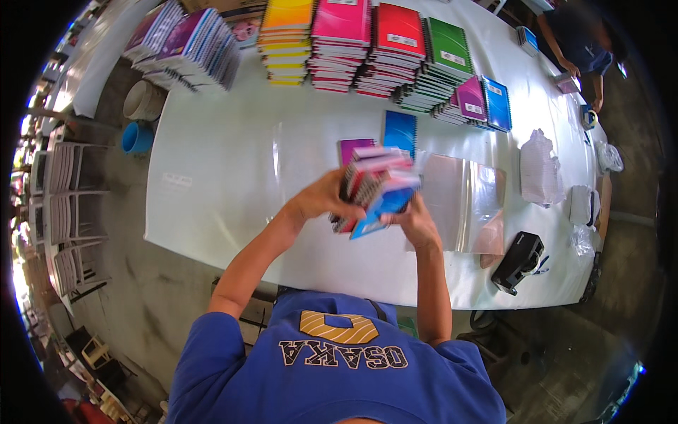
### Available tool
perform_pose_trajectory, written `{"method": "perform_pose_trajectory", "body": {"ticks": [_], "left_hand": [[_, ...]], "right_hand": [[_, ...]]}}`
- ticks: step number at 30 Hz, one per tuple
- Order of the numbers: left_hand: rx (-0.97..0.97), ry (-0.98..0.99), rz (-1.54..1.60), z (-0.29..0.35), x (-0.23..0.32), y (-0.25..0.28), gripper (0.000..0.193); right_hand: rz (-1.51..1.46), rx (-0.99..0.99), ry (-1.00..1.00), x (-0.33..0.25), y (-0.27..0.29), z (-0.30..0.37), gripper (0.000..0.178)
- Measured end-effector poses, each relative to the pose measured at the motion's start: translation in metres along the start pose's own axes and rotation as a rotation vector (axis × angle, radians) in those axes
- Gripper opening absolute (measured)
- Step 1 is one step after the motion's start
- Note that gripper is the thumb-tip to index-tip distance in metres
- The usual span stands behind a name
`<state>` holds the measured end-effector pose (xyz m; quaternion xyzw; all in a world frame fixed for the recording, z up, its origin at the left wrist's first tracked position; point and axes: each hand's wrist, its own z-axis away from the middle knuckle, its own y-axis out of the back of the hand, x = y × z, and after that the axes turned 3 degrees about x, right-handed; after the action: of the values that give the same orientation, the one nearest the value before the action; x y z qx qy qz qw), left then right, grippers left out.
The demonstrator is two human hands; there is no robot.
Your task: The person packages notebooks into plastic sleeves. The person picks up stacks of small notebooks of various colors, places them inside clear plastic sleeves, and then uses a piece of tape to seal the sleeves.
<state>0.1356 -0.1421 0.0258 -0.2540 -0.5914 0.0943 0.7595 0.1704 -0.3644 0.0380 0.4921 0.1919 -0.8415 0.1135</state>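
The left grip (326, 196) holds the left side of a bundle of spiral-bound notebooks with red, pink and blue covers (378, 185); the right grip (419, 225) holds its right side, thumb against a blue cover. The bundle is tilted over the middle of a glossy white surface (205, 205); whether it touches beneath cannot be told. Just beyond it, toward the far edge, lie a purple rectangular notebook (356, 148) and a blue spiral-bound notebook (400, 128). Tall yellow (288, 46), pink (341, 42), red (392, 49) and green notebook stacks (445, 60) line the far edge. Clear plastic sheets (459, 205) lie right of the bundle, and a black tape dispenser (519, 260) sits near the near right corner.
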Motion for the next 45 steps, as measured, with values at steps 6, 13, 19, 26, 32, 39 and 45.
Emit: {"method": "perform_pose_trajectory", "body": {"ticks": [6, 13, 19, 26, 32, 39, 45], "left_hand": [[0.172, -0.23, -0.736, 0.095, 0.01, 0.001, 0.113], [0.278, -0.296, -0.526, 0.139, -0.062, 0.06, 0.118], [0.318, -0.34, -0.245, 0.124, -0.071, 0.048, 0.118], [0.251, -0.241, -0.263, 0.133, -0.069, 0.054, 0.105], [0.311, -0.147, -0.352, 0.145, -0.075, 0.075, 0.084], [0.445, -0.172, -0.462, 0.152, -0.089, 0.064, 0.075], [0.524, -0.236, -0.672, 0.155, -0.066, 0.061, 0.069]], "right_hand": [[-0.013, 0.003, 0.192, 0.079, -0.052, 0.026, 0.082], [0.402, -0.123, 0.616, 0.138, -0.096, 0.01, 0.086], [0.264, -0.141, 0.489, 0.143, -0.096, 0.003, 0.097], [0.507, -0.086, 0.62, 0.143, -0.093, -0.005, 0.089], [0.551, -0.16, 0.674, 0.129, -0.093, -0.001, 0.086], [0.504, -0.188, 0.563, 0.127, -0.096, 0.004, 0.085], [0.493, -0.19, 0.51, 0.101, -0.099, -0.006, 0.083]]}}
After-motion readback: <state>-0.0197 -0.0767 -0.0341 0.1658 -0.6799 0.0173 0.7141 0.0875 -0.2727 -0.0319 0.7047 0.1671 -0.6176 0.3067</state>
